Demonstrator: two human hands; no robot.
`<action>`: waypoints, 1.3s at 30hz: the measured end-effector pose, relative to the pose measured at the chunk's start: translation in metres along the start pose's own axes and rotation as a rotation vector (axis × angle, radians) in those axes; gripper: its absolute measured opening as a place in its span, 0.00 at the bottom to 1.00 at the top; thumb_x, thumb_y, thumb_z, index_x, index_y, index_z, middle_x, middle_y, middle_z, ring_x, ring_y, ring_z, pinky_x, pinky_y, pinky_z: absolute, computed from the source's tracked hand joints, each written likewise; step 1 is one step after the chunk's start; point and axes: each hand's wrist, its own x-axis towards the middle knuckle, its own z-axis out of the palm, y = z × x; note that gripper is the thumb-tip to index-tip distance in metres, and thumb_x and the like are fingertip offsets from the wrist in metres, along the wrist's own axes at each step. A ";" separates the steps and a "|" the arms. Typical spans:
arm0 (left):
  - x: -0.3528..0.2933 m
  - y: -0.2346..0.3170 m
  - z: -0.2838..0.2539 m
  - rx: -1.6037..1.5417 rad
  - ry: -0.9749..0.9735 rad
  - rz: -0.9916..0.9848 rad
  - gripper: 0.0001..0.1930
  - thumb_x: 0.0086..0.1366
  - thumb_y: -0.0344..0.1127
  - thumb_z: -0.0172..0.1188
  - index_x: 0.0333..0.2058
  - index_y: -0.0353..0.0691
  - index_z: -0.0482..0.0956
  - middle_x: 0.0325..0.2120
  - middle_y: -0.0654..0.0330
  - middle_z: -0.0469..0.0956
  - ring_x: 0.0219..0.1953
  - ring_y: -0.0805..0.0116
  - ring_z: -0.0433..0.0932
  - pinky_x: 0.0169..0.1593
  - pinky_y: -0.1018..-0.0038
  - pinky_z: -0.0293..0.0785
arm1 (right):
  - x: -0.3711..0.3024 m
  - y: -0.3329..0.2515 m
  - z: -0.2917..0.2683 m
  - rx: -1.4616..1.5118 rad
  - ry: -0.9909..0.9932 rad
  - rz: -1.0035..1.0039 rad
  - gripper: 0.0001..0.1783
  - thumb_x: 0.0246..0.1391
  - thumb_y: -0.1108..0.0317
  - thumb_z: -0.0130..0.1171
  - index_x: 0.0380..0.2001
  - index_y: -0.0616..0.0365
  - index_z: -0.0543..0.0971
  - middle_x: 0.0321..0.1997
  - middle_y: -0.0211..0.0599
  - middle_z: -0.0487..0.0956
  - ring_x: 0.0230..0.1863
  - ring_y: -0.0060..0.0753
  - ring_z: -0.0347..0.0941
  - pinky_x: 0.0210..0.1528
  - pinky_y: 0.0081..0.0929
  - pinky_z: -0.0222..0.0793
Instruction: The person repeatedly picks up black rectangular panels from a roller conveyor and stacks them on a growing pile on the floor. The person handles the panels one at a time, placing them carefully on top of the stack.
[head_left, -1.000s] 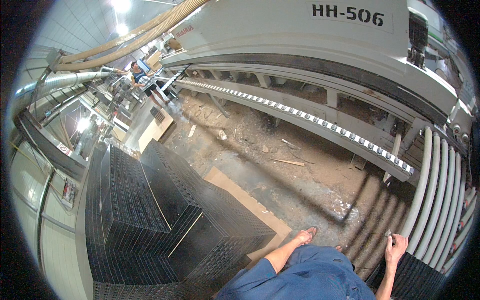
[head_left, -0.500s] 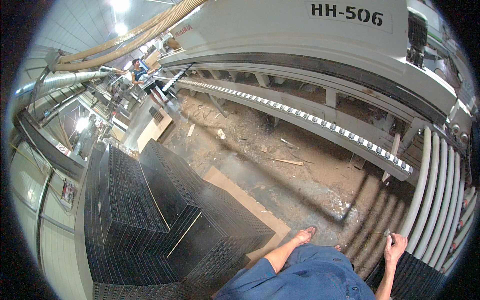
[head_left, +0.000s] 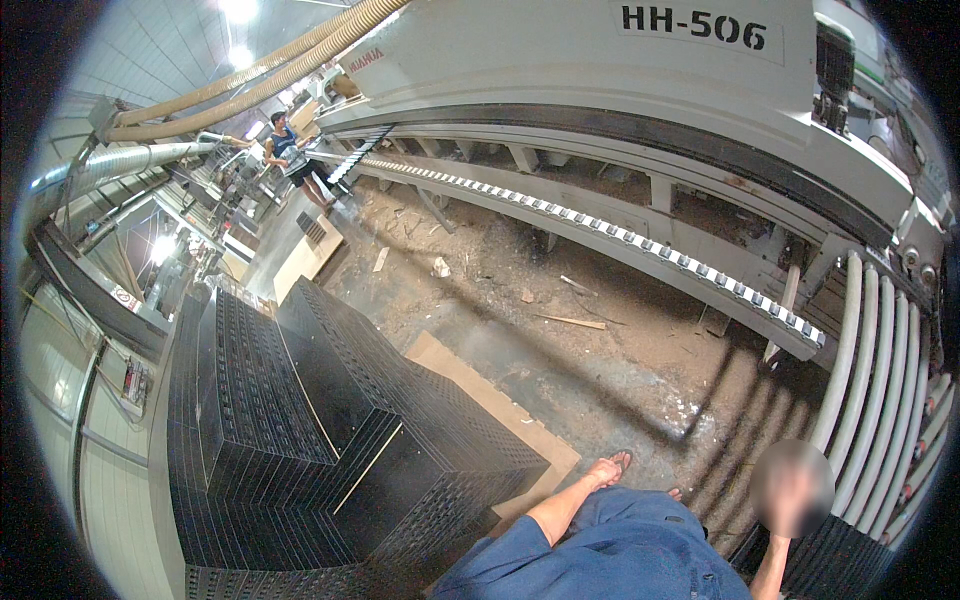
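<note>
My left hand (head_left: 602,473) hangs low in front of my blue shirt, above the floor and close to a sandalled foot. Its fingers run together with the foot behind them, so I cannot make out how they are held. On the right, my right hand (head_left: 791,492) is raised beside the lower ends of several thick grey tubes (head_left: 845,370). A round blur covers that hand, hiding its fingers and anything in them. Black slatted or ribbed material (head_left: 835,560) lies below the tubes, near my right forearm.
Tall stacks of black panels (head_left: 440,480) with notched edges stand at left on a brown board (head_left: 545,465). A long grey machine (head_left: 560,70) with a white-toothed rail (head_left: 600,228) spans the far side. Dust and scraps litter the floor (head_left: 480,330). Another person (head_left: 290,155) stands far off.
My right hand, earlier visible with a small greyish bit at its fingertips, is now covered by a blur. The distant person stands a little more upright. My left hand stays about where it was.
</note>
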 end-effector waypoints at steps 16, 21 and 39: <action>-0.007 0.004 -0.001 0.050 0.048 0.033 0.04 0.56 0.34 0.58 0.26 0.49 0.82 0.15 0.69 0.73 0.13 0.81 0.65 0.15 0.78 0.53 | 0.002 -0.006 -0.006 -0.022 -0.019 0.054 0.25 0.60 0.64 0.56 0.60 0.56 0.69 0.60 0.44 0.71 0.63 0.44 0.65 0.67 0.44 0.56; -0.007 0.007 0.000 0.060 0.055 0.046 0.11 0.57 0.36 0.56 0.17 0.46 0.78 0.15 0.69 0.74 0.14 0.80 0.66 0.16 0.77 0.54 | -0.012 0.029 0.015 0.086 -0.084 0.071 0.24 0.66 0.62 0.46 0.63 0.55 0.64 0.62 0.42 0.70 0.63 0.40 0.65 0.66 0.41 0.60; 0.030 -0.011 0.000 0.785 -0.285 0.215 0.22 0.60 0.49 0.53 0.49 0.43 0.77 0.57 0.54 0.69 0.53 0.65 0.65 0.49 0.69 0.59 | 0.006 -0.017 -0.009 -0.103 0.012 -0.018 0.25 0.60 0.63 0.55 0.59 0.56 0.69 0.59 0.43 0.73 0.61 0.44 0.67 0.67 0.45 0.57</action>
